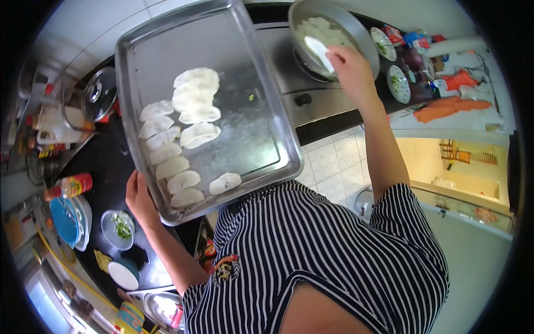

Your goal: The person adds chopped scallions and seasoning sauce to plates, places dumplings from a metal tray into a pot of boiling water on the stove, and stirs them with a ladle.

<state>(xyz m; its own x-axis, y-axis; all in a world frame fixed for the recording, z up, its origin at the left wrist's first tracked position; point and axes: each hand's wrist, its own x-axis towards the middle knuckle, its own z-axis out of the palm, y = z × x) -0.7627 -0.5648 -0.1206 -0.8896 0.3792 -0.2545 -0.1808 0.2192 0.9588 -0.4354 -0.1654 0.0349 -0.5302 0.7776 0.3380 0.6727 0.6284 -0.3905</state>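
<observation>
Toward the upper right of the frame, we pinch a white dumpling (317,50) in our right hand (350,65); most of it juts left of the fingertips, above the pan (349,22). At centre left, our left hand (140,196) touches the tray (239,114); its grip we cannot tell.
</observation>
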